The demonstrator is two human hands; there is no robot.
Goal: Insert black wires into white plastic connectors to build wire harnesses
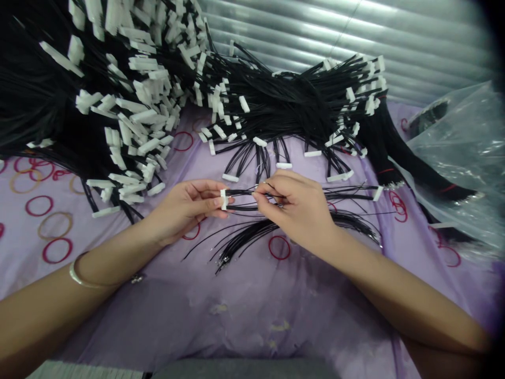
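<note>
Between the fingers of my left hand (197, 205) is a white plastic connector (224, 200), held upright with black wires leading out to the right. My right hand (295, 202) pinches one of the thin black wires (244, 192) a short way from that connector. Those wires run on behind my right hand to a second white connector (377, 193) at the right. Just below my hands lies a bunch of loose black wires (244, 239) with small metal ends; my right hand covers part of it.
A large heap of black wires with white connectors (138, 116) fills the left. Another pile of wire harnesses (284, 100) lies at the back against a ribbed metallic surface (426, 47). Rubber bands (57, 250) are scattered on the purple cloth (189, 305). A clear plastic bag (461, 152) and banded wire bundles (418, 152) sit right.
</note>
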